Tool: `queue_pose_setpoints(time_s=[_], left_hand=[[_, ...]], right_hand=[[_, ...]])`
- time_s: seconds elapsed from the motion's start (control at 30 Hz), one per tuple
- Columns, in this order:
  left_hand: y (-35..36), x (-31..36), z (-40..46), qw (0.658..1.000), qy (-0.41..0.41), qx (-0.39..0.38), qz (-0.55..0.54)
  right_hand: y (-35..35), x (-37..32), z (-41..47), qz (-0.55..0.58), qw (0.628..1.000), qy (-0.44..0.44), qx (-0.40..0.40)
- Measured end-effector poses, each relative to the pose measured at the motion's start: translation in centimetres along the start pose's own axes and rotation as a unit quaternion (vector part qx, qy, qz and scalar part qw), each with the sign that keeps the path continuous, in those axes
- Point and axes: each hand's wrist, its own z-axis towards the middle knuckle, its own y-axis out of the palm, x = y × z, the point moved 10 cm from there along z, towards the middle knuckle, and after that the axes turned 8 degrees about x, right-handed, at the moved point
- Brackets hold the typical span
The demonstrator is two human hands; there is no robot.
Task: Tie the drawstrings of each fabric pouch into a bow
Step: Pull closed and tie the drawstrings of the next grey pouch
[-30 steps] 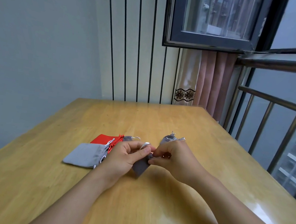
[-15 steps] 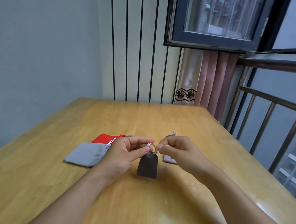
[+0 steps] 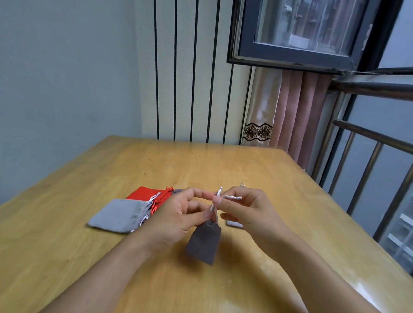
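Observation:
A dark grey pouch (image 3: 203,242) hangs above the wooden table (image 3: 224,168) by its white drawstrings (image 3: 229,197). My left hand (image 3: 176,219) pinches the strings from the left with thumb and forefinger. From the right, my right hand (image 3: 248,211) pinches the same strings, and one white end sticks out between its fingers. A light grey pouch (image 3: 120,215) lies flat to the left, partly over a red pouch (image 3: 149,193). Another grey pouch (image 3: 234,224) is mostly hidden behind my right hand.
A striped wall and a window with a pink curtain (image 3: 297,109) stand beyond the table's far edge. A metal railing (image 3: 383,159) runs along the right side.
The dark pouch has been lifted off the table and now hangs from its strings. Both hands have risen and drawn the strings upward between them.

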Motion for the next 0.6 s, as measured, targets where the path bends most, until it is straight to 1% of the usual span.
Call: queue_pose_setpoints(time_s=[0.17,0.3,0.37,0.5,0.6], left_hand=[[0.6,-0.4,-0.2,0.999,-0.018,-0.029,-0.006],[0.8,-0.8,-0.2,0.999,-0.022,-0.037,-0.001],[1.0,-1.0,-0.3,0.999,-0.028,-0.038,-0.011],[0.9,-1.1,-0.1,0.999,-0.023,-0.014,-0.043],[0.8,-1.2,0.0,0.998,-0.022,0.003,-0.055]], right_hand=[[0.0,0.2,0.2,0.032,0.999,-0.001,0.008],[0.1,0.7,0.4,0.024,1.0,-0.005,0.001],[0.0,1.2,0.5,0.031,0.999,0.002,0.01],[0.2,2.7,0.5,0.058,0.997,0.047,0.031],[0.9,3.7,0.3,0.139,0.985,0.103,0.025]])
